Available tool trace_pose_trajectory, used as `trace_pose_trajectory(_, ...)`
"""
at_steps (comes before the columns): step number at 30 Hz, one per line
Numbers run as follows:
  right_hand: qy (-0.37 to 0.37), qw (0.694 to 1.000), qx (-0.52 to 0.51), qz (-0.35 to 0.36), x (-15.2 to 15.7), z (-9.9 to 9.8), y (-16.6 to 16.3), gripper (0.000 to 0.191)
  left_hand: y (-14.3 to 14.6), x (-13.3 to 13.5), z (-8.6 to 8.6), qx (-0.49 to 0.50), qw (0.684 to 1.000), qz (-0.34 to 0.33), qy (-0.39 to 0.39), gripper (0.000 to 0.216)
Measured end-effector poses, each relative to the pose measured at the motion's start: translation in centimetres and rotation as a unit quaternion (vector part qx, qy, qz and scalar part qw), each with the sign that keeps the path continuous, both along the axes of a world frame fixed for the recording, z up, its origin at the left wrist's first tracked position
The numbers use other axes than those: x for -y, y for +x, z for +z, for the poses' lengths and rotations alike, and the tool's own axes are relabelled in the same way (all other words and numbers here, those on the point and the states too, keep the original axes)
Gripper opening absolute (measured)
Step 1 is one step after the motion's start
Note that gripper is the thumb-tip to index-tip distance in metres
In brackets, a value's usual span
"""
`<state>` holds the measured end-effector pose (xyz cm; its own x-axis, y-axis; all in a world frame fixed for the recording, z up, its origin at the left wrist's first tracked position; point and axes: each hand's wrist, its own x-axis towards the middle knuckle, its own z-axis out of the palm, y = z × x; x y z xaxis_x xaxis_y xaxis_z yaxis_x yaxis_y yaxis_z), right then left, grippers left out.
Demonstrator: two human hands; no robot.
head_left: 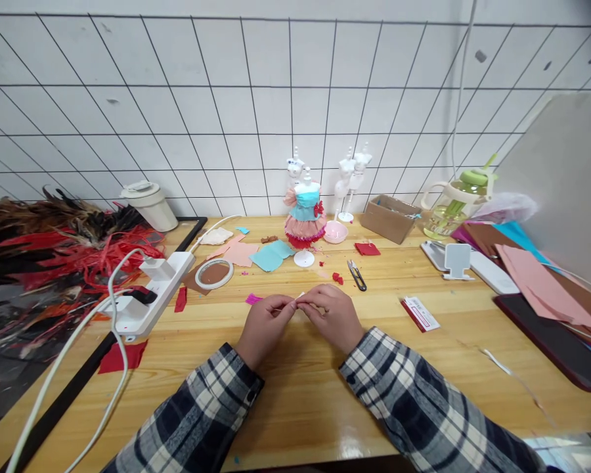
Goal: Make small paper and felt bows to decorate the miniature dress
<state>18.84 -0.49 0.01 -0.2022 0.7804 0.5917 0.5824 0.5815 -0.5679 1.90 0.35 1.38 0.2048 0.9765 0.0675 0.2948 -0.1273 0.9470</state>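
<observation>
My left hand (264,323) and my right hand (331,315) meet over the wooden table (295,394), fingertips pinched together on a small thin white strip (298,297). Both hands are closed in a pinch and rest on the tabletop. Just behind them stands a small mannequin in a blue and pink dress (304,220) on a white base. Small snips (356,274) lie to the right of the hands, with red fabric scraps (337,278) near them. A pink scrap (253,299) lies left of my left hand.
A white power strip (150,293) with cables lies at left beside red and dark feathers (54,249). Fabric pieces (270,256), a round mirror (214,273), bare white mannequins (352,174), a cardboard box (389,218), a green jug (456,203), coloured sheets (536,276) and a red-white packet (420,313) are around.
</observation>
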Motion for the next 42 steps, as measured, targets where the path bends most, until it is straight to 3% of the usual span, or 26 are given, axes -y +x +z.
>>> trace_pose_trajectory(6, -0.088, 0.993, -0.083, 0.001, 0.0, -0.1, -0.3, 0.006, -0.4, 0.0, -0.3, -0.045, 0.994, -0.058, 0.080, 0.021)
trace_pose_trajectory(11, -0.100, 0.988, -0.120, -0.001, 0.0, 0.0, -0.5, 0.004, -0.5, 0.1, -0.2, -0.052, 0.992, -0.058, 0.103, 0.022)
trace_pose_trajectory(24, -0.046, 0.997, 0.054, -0.026, 0.1, -0.2, -0.1, 0.008, -0.5, 0.1, 0.1, -0.135, 0.975, -0.095, 0.151, 0.020)
trace_pose_trajectory(35, -0.149, 0.983, -0.101, -0.039, 0.0, -0.7, -1.0, 0.007, -0.2, 0.2, -0.4, -0.132, 0.979, -0.038, 0.150, 0.019)
trace_pose_trajectory(42, -0.147, 0.983, -0.112, -0.020, 0.1, -1.1, -1.3, 0.012, -0.3, -0.2, -0.8, -0.121, 0.985, 0.000, 0.123, 0.016)
